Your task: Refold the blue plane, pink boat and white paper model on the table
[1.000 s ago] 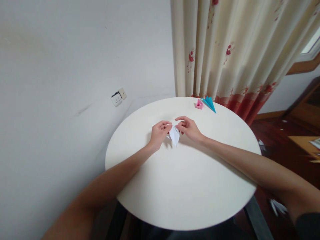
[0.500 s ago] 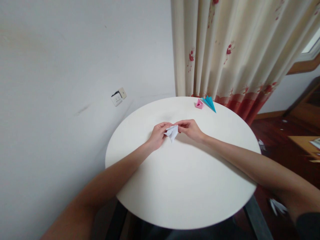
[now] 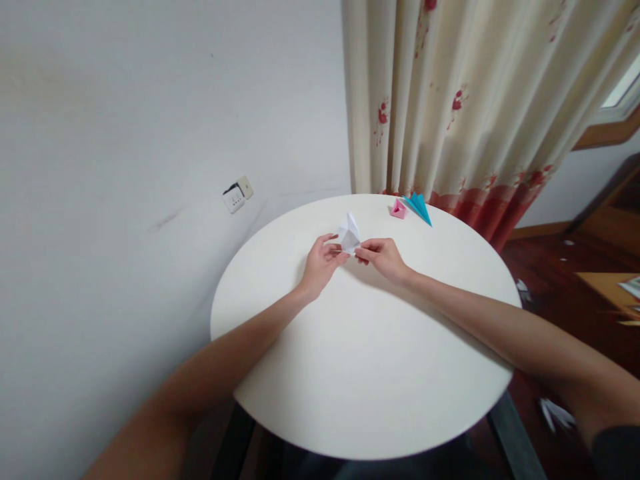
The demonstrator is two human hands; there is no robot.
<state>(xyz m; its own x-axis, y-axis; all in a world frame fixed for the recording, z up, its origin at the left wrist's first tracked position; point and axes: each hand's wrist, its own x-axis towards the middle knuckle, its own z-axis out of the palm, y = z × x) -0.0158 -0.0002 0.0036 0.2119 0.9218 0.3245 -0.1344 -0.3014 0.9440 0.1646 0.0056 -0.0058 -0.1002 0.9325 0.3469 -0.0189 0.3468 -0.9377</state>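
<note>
Round white table [image 3: 370, 373] by a grey wall [image 3: 125, 100] and flowered curtain [image 3: 475, 93].

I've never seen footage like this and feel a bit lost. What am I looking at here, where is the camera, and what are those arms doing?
There is no machine here: the arms belong to a person, and the camera sits on that person's head, looking forward and down. That is why both arms reach in from the bottom of the picture. The left hand and right hand meet over a round white table and together pinch a small folded white paper, its point sticking up. At the table's far edge lie a pink paper piece and a blue paper piece, side by side. Behind are a wall with a socket and a flowered curtain.
</note>
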